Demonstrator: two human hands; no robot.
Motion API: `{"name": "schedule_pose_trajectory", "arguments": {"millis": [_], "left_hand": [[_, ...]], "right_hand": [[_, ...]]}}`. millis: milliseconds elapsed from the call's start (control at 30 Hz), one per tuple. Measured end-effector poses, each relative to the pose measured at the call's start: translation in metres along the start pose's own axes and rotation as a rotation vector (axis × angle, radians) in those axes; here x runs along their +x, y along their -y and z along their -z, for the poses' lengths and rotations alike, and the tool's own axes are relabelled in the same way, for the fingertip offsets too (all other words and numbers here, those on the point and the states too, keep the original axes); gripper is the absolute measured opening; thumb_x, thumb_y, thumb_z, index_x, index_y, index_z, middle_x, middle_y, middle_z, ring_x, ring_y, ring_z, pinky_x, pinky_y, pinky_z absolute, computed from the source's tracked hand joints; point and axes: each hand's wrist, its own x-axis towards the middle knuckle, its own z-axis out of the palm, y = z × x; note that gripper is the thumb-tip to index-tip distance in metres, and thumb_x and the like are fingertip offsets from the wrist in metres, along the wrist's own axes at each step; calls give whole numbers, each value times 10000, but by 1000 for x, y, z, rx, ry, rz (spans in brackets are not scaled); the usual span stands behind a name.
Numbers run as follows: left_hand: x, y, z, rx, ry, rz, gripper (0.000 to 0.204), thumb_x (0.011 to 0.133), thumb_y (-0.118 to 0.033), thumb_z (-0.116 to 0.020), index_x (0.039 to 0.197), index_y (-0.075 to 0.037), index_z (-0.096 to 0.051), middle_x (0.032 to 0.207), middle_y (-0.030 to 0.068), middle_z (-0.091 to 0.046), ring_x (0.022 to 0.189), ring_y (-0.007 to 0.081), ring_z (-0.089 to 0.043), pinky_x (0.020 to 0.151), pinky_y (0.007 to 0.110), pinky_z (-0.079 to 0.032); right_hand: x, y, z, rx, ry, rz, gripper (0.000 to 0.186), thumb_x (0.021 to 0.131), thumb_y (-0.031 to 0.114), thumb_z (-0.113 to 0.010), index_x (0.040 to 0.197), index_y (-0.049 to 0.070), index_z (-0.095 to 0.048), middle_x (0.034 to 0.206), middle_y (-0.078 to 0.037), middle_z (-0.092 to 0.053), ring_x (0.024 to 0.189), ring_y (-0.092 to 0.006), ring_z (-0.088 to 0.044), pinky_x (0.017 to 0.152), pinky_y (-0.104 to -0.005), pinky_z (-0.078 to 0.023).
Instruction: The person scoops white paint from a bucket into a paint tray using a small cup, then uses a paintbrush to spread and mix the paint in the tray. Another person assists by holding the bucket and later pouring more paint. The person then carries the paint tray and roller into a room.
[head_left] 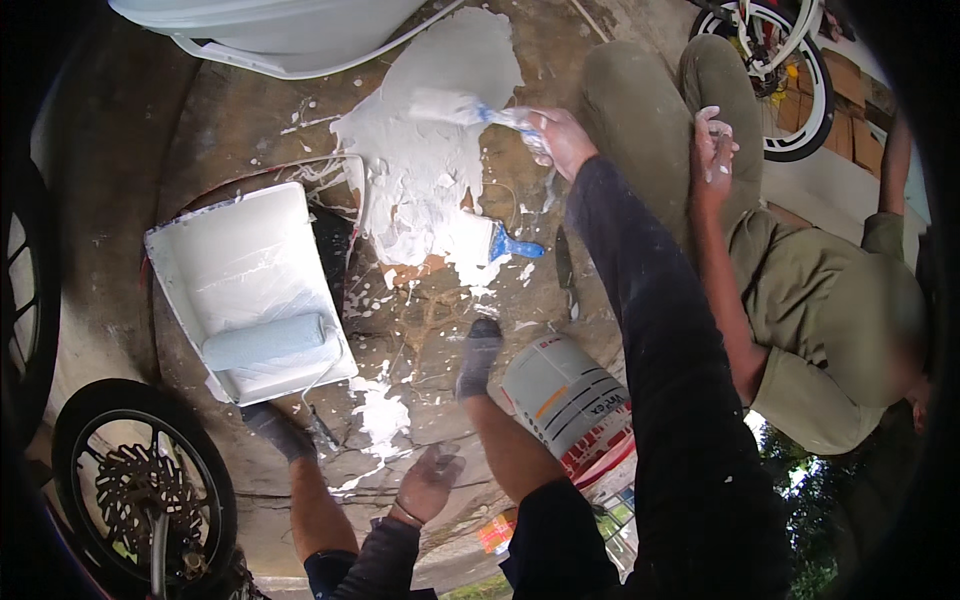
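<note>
My right hand (560,140), smeared with white paint, is closed around the handle of a paintbrush (450,106). Its paint-covered bristles point left over a wide patch of white paint (420,165) on the floor. Below that patch lies a second, blue-handled paintbrush (515,246), its head in the paint. My left hand (430,485) hangs by my left knee, holding nothing, its fingers loosely extended. Ahead of it stands a white paint tray (185,290), with a pale blue paint roller (265,341) lying across its near end.
A grey paint bucket (560,390) leans in view beside my right foot. A large white tub (290,35) stands at the far edge. On the right another person (810,320) in olive clothes squats close by. Bicycle wheels (145,490) border the left; a dark narrow tool (566,270) lies mid-floor.
</note>
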Motion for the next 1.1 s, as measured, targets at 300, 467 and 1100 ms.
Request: {"name": "schedule_pose_trajectory", "arguments": {"millis": [300, 467, 1100], "left_hand": [[0, 2, 3, -1, -33, -68, 292, 923, -222, -626, 1106, -6, -559, 972, 141, -662, 897, 216, -642, 767, 335, -493], [5, 3, 6, 62, -31, -100, 291, 924, -235, -625, 1089, -6, -551, 960, 165, -665, 877, 266, -650, 762, 359, -495], [1, 6, 7, 57, 18, -40, 312, 935, -242, -609, 1123, 0, -551, 1004, 181, -667, 921, 255, -652, 795, 344, -495]], "right_hand": [[10, -60, 65, -286, -620, 262, 273, 911, 205, -546, 1082, 38, -679, 717, 8, -586, 584, -68, -504, 472, -256, -400], [16, -82, 82, -706, -558, 379, 310, 852, 247, -608, 1068, 37, -679, 985, -211, -674, 915, -351, -647, 829, -377, -492], [-97, -170, -18, 673, 128, -185, 339, 896, 211, -586, 1192, 50, -616, 848, -15, -621, 620, -109, -523, 490, -252, -402]]}}
